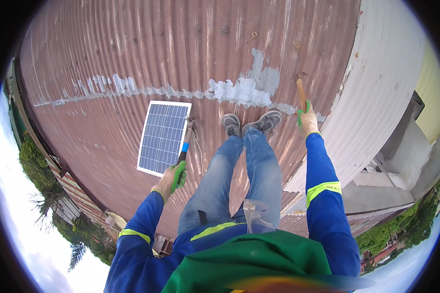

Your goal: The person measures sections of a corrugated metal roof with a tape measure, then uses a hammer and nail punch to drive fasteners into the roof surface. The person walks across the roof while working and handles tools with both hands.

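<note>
My left hand (173,181), in a green and pale glove, is closed round the black and blue grip of a hammer (184,148). That hammer's metal head lies over the right edge of a small solar panel (163,134) with a white frame. A thin cable (199,151) runs on the roof beside the panel. Out to the right, my right hand (307,120), gloved alike, grips a second hammer (301,93) by its wooden handle. Its small rusty head points away from me, at or just above the roof sheet; I cannot tell whether it touches.
I stand on a reddish-brown corrugated metal roof (146,58). A band of grey sealant patches (239,91) crosses it beyond my shoes (264,122). A pale roof section (376,83) adjoins on the right, with a concrete structure (401,156) past it. Roof edge and trees (36,163) show at left.
</note>
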A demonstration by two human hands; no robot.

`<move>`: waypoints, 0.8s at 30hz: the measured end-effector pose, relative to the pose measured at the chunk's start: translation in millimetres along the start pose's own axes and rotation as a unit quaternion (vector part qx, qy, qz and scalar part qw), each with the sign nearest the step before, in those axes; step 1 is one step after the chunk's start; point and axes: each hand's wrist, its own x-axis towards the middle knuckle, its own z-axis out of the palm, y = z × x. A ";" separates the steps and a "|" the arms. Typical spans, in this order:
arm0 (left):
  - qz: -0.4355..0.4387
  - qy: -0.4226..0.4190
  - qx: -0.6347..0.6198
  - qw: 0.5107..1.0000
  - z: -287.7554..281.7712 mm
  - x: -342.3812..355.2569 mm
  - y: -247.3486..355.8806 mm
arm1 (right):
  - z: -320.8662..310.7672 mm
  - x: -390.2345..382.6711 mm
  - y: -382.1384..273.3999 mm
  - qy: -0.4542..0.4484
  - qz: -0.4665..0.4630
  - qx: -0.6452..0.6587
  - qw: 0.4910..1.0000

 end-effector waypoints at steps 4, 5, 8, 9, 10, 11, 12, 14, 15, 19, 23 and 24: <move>0.044 0.066 0.035 0.996 0.4 -7.2 39.0 | 6.0 22.1 -22.2 0.011 -0.036 -0.091 0.995; 0.070 0.075 0.026 0.994 -1.8 -13.1 48.1 | 6.7 22.8 -24.3 0.006 -0.021 -0.109 0.994; 0.135 0.103 0.019 0.985 -12.6 -39.4 71.7 | 4.6 21.6 -29.9 0.027 -0.047 -0.100 0.994; 0.138 0.112 0.018 0.984 -16.9 -51.4 75.7 | 2.9 23.1 -32.8 0.024 -0.054 -0.096 0.994; 0.142 0.121 0.017 0.982 -21.6 -64.5 78.5 | 1.2 25.9 -36.2 0.021 -0.047 -0.096 0.994; 0.147 0.130 0.016 0.980 -25.1 -77.0 79.7 | -0.4 30.5 -40.5 0.018 -0.042 -0.090 0.995; 0.153 0.132 0.002 0.979 -28.0 -89.6 79.0 | -2.1 34.8 -44.0 0.014 -0.047 -0.103 0.994; 0.151 0.152 -0.022 0.977 -31.5 -110.3 75.3 | -6.3 43.1 -49.4 0.004 -0.047 -0.127 0.991; 0.154 0.148 -0.049 0.976 -31.8 -116.5 74.5 | -8.2 46.7 -51.5 -0.007 -0.048 -0.122 0.991; 0.200 0.125 -0.074 0.969 -27.0 -110.4 98.0 | -19.2 58.0 -58.9 -0.032 -0.010 -0.100 0.994; 0.220 0.087 -0.038 0.971 -5.9 -55.3 178.7 | -32.7 60.6 -66.8 -0.045 -0.002 -0.081 0.996; 0.232 0.065 -0.030 0.970 6.7 -34.8 203.8 | -35.6 60.6 -68.2 -0.046 -0.008 -0.057 0.997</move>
